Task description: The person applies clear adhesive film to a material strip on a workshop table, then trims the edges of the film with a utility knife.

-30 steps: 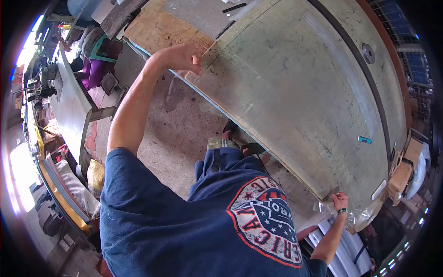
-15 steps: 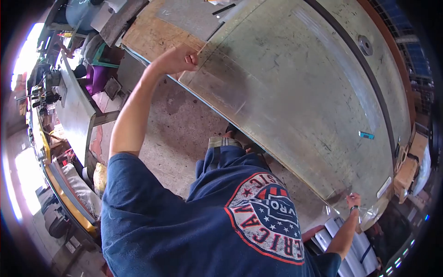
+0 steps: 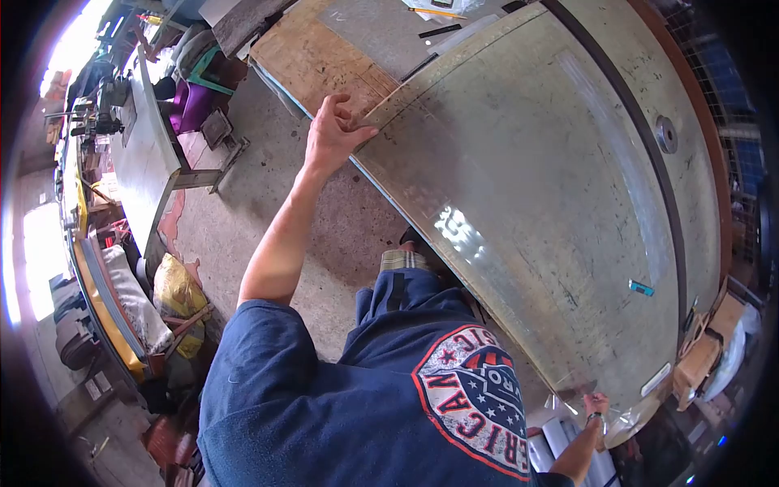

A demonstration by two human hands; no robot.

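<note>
A large clear plastic sheet (image 3: pixel 519 187) lies over the worktable, with a bright glare near its front edge. My left hand (image 3: pixel 331 136) is at the sheet's near left corner, its fingers curved and apart and the thumb stretched out against the corner. Far to the right, my right hand (image 3: pixel 596 403) has its fingers pinched together at the sheet's right-hand corner. Crumpled clear plastic shows around that hand. Small details of its grip are hard to make out.
On the table are a teal cutter-like tool (image 3: pixel 640 288), a round metal disc (image 3: pixel 666 134), a long dark strip (image 3: pixel 649 122) and a pencil (image 3: pixel 438 13). A brown board (image 3: pixel 316 57) lies at the left end. A side bench (image 3: pixel 146 154) stands left; silvery rolls (image 3: pixel 560 442) are below right.
My left hand has opened from a closed grip, its thumb now spread from the fingers. A glare has appeared on the sheet. The view has shifted; my right hand stays at its corner.
</note>
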